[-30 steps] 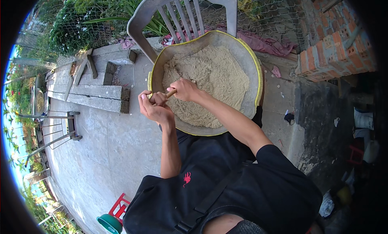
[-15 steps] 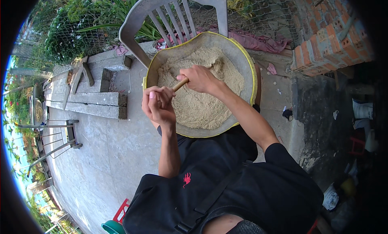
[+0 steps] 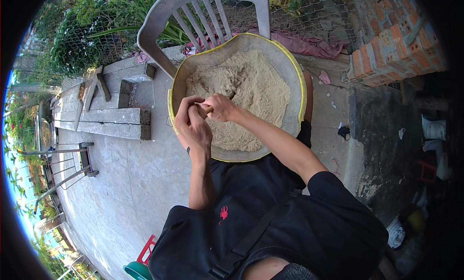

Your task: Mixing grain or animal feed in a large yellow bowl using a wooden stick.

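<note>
A wide grey tub (image 3: 285, 55) with a yellow rim holds a heap of pale, coarse meal (image 3: 258, 84). Over the tub's left side, my left hand (image 3: 194, 125) is closed around the near end of a wooden stick (image 3: 209, 110). My right hand (image 3: 223, 108) grips the same stick just ahead of the left, so only a short piece shows between them. The stick's far end is down in the meal past my right hand; its tip is hidden. Loose, clumpy meal lies around it at the tub's far left.
Behind the tub stands a grey plastic chair (image 3: 264, 16). Concrete beams (image 3: 101, 123) and a hand cart (image 3: 84, 159) are on the left. A brick wall (image 3: 386, 55) rises at the far right. A teal basin (image 3: 137, 270) shows at the lower left edge.
My right hand has come left and nearer, close to my left hand. The stick's far end has swung from the tub's far side toward the middle, churning the meal.
</note>
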`<state>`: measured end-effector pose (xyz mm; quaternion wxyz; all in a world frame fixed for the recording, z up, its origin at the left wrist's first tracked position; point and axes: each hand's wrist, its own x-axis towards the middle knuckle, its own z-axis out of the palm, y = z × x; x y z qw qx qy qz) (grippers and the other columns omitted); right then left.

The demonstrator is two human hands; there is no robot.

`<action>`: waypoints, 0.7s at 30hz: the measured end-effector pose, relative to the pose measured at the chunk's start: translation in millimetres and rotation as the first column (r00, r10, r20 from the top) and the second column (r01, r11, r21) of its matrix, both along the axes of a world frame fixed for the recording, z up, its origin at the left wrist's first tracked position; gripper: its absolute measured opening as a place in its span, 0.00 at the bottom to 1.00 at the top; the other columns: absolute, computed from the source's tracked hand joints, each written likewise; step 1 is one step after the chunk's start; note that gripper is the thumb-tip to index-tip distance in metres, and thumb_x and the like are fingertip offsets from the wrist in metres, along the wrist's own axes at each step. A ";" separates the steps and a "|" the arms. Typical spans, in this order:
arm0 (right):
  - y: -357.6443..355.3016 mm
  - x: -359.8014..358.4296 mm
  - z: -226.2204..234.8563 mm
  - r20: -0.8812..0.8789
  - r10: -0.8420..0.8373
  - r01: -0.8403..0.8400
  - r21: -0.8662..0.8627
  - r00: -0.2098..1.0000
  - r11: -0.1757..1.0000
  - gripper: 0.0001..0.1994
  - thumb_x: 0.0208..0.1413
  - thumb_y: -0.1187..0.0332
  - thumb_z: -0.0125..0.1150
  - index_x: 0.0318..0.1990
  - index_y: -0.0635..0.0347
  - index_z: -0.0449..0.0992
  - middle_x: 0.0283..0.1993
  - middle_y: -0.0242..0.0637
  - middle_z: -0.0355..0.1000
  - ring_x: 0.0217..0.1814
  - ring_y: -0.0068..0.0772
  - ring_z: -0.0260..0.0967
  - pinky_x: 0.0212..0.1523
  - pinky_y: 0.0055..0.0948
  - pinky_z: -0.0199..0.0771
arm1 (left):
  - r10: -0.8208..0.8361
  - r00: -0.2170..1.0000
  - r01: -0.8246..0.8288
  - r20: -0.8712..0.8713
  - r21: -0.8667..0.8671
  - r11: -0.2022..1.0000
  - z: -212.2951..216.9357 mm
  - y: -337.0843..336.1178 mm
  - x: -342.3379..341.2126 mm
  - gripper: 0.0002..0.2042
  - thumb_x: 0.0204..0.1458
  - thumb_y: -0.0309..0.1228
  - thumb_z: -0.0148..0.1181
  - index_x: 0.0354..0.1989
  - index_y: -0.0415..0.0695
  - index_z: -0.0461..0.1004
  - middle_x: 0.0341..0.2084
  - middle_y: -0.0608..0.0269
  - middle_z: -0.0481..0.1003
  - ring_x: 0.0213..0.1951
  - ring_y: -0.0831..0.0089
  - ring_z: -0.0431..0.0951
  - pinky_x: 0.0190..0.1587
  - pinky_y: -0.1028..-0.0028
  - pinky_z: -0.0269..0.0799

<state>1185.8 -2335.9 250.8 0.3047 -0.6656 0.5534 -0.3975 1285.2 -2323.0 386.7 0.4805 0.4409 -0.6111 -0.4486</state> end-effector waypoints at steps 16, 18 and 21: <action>-41.7 55.6 31.8 0.095 0.038 -0.026 -0.125 0.995 0.992 0.17 0.57 0.59 0.54 0.21 0.62 0.71 0.19 0.51 0.69 0.23 0.59 0.68 0.25 0.47 0.66 | 0.228 0.972 -0.236 -0.063 -0.313 0.920 0.2 2.9 45.4 0.11 0.53 0.20 0.40 0.26 0.33 0.72 0.11 0.71 0.60 0.16 0.86 0.55 0.20 0.81 0.49; -50.6 49.6 -0.2 0.040 -0.061 0.067 -0.164 0.997 0.984 0.18 0.58 0.59 0.53 0.21 0.63 0.71 0.20 0.51 0.69 0.24 0.57 0.69 0.24 0.47 0.67 | 0.185 0.970 -0.215 -0.154 -0.207 0.954 -19.2 -10.1 37.4 0.11 0.53 0.21 0.39 0.25 0.33 0.69 0.12 0.70 0.60 0.16 0.86 0.54 0.19 0.82 0.51; -43.0 42.1 -0.6 0.004 -0.066 0.066 -0.026 0.998 0.997 0.16 0.56 0.60 0.54 0.21 0.59 0.74 0.21 0.50 0.71 0.26 0.57 0.72 0.27 0.49 0.71 | 0.157 0.952 -0.198 -0.262 -0.137 0.971 -29.7 -12.9 28.0 0.11 0.53 0.20 0.39 0.24 0.33 0.69 0.12 0.71 0.60 0.15 0.86 0.54 0.19 0.82 0.50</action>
